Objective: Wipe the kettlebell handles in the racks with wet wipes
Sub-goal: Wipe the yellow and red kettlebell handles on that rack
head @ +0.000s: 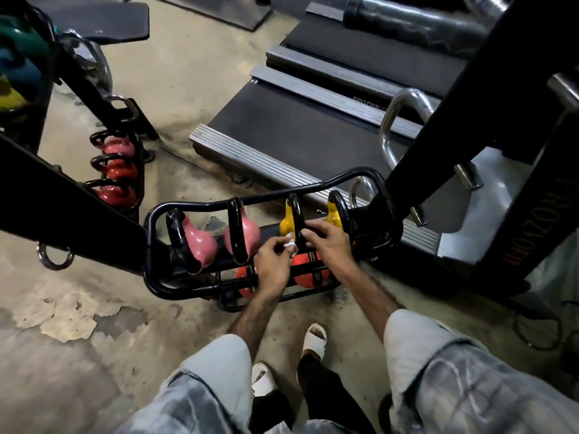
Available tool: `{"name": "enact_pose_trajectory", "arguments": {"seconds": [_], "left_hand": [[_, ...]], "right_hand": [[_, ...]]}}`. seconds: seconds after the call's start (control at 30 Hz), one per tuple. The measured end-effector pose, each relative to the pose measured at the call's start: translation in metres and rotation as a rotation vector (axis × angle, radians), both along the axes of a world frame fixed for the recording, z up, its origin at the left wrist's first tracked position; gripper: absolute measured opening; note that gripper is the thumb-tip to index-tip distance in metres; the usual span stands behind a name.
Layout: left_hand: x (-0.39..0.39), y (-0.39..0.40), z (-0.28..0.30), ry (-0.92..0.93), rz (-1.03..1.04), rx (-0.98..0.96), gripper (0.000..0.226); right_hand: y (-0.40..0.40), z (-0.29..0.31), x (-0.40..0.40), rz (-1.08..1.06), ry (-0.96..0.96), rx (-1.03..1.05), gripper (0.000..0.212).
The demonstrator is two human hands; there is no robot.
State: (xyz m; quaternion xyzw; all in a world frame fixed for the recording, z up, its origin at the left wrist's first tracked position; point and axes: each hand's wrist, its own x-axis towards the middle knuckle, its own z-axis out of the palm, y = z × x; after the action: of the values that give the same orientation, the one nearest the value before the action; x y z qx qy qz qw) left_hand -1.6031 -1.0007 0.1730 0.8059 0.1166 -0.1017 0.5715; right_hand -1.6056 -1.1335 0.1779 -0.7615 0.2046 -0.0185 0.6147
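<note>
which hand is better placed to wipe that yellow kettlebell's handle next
Left. The left hand already pinches the wipe right beside the black handle, while the right hand holds no wipe and rests on that handle, steadying it.

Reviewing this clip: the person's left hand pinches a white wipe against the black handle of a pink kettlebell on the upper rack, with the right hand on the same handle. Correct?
Not quite. In the head view, the left hand pinches the white wipe against the black handle of a yellow kettlebell, not a pink one. The right hand is on that same handle, on the upper rack.
</note>
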Motion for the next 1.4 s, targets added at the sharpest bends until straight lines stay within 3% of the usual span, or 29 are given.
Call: {"name": "enact_pose_trajectory", "arguments": {"seconds": [0.17,0.33,0.57,0.73,0.9,1.1,1.3,1.4], "left_hand": [[0.007,-0.007,0.016,-0.06,0.03,-0.02,0.02],[0.001,-0.006,0.008,0.011,0.012,0.027,0.022],[0.031,-0.02,0.03,-0.087,0.012,-0.031,0.018],[0.027,-0.01,0.022,-0.099,-0.011,0.047,0.015],[0.034,-0.019,0.031,-0.277,-0.16,0.193,0.015],[0.07,-0.027,0.037,-0.294,-0.187,0.318,0.016],[0.052,-0.013,0.033,-0.515,-0.505,0.443,0.017],[0.072,-0.02,0.035,-0.476,-0.446,0.463,0.016]], "right_hand": [[-0.005,-0.006,-0.002,0.029,0.022,0.054,0.025],[-0.009,-0.012,-0.004,0.061,0.063,0.085,0.022],[-0.01,-0.011,0.0,0.069,0.061,0.007,0.031],[-0.002,-0.007,0.0,0.145,0.052,-0.019,0.047],[-0.004,-0.007,0.003,0.132,0.052,-0.125,0.045],[-0.008,0.006,0.002,0.181,0.068,-0.234,0.051],[-0.005,0.005,0.002,0.166,0.053,-0.243,0.045],[-0.007,0.008,0.004,0.187,0.073,-0.256,0.049]]}}
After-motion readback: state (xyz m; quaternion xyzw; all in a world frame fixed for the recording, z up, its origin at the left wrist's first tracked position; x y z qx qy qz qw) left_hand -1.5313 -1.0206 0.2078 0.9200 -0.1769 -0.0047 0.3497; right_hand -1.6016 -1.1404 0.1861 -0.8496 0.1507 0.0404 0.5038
